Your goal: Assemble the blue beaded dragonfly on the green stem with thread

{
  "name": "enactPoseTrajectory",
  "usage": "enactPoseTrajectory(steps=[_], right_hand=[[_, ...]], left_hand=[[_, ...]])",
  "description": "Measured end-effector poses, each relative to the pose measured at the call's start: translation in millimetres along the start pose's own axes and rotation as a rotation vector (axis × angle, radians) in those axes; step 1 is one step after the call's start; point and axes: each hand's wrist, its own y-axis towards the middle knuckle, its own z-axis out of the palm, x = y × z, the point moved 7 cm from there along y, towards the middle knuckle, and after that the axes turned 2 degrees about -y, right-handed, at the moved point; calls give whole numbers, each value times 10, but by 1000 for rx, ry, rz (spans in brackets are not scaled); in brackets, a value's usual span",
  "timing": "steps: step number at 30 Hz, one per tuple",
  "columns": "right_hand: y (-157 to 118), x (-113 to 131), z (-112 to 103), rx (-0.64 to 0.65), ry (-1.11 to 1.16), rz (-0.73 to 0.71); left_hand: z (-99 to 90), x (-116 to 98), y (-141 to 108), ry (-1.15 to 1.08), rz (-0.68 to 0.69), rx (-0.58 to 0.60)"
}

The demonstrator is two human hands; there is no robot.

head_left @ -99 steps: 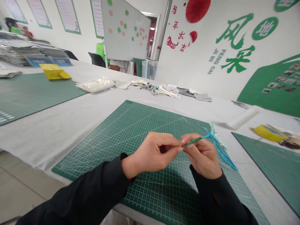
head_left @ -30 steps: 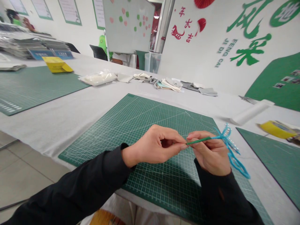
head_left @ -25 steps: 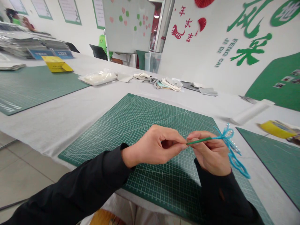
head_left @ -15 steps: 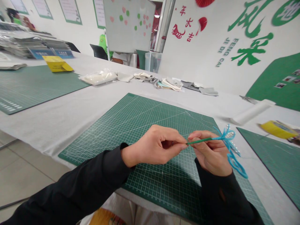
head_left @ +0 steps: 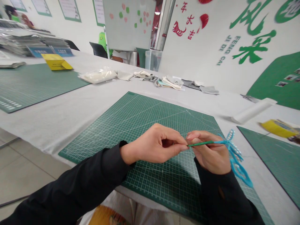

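Between my two hands lies a thin craft flower (head_left: 236,153) with a green-wrapped stem and blue looped petals edged with white beads. My left hand (head_left: 157,145) pinches the stem's tip between thumb and forefinger. Against the stem's middle, my right hand (head_left: 211,153) presses its thumb and fingers, with the petals sticking out to the right past the knuckles. Both hands are above the green cutting mat (head_left: 131,125). Part of the stem is hidden behind the right thumb and fingers.
A second cutting mat (head_left: 272,156) lies at the right, near a yellow object (head_left: 278,128) and a white roll (head_left: 254,111). Cloth scraps (head_left: 171,82) and a plastic packet (head_left: 98,76) line the far side. At the left, another mat (head_left: 35,84) bears a yellow card (head_left: 55,62).
The flower has turned on its stem, so its petals now hang lower and a little farther right. Both hands keep nearly the same place and grip.
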Motion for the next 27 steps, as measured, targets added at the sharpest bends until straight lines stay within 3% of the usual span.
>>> enactPoseTrajectory(steps=[9, 15, 27], right_hand=[[31, 24, -4, -36, -16, 7], [33, 27, -9, -62, -13, -12], [-43, 46, 68, -119, 102, 53]], left_hand=[[-20, -30, -8, 33, 56, -36], [-60, -56, -18, 101, 110, -119], [-90, -14, -8, 95, 20, -236]])
